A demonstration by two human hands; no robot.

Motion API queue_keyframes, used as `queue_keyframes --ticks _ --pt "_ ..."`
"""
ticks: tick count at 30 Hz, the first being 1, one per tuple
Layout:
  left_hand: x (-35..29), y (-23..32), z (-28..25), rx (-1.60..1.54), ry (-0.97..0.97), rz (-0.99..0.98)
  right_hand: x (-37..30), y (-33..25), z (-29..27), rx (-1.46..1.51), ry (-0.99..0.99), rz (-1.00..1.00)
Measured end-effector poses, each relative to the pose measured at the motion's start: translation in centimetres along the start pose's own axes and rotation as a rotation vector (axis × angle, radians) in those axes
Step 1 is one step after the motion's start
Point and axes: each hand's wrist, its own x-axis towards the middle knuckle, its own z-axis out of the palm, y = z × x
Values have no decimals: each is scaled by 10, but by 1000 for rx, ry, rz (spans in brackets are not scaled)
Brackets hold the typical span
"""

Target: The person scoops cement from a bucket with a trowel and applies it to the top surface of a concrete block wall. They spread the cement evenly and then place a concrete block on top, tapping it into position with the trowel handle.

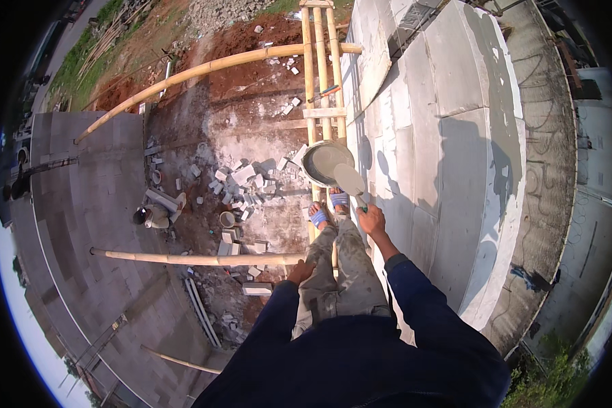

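My right hand (372, 219) is closed round the handle of a trowel (349, 179), whose rounded blade is coated in grey mortar. The blade hangs over the right edge of a round bucket (309, 174) with wet grey mortar (327, 159) in it. That bucket stands on the bamboo scaffold (322, 58), just ahead of my sandalled feet. My left hand (300, 273) rests by my left knee, near the end of a bamboo pole (204, 258); its fingers are too unclear to read. Close on my right rises a pale block wall (421, 136) with mortar smeared along its top.
A thin tool with an orange part (326, 93) lies across the scaffold ahead. Far below, broken white blocks (245, 180) litter the reddish ground. A person (158, 216) is down there beside the left block wall (92, 204). Another bamboo pole (211, 66) crosses at the far left.
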Motion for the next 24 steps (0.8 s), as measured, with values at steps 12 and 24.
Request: queue_keyframes --ticks 12,24 --pt "-14 65 55 159 377 -302 282 33 256 -37 -65 -43" --pt "-18 7 47 -175 124 -112 121 39 154 1027 -275 124"
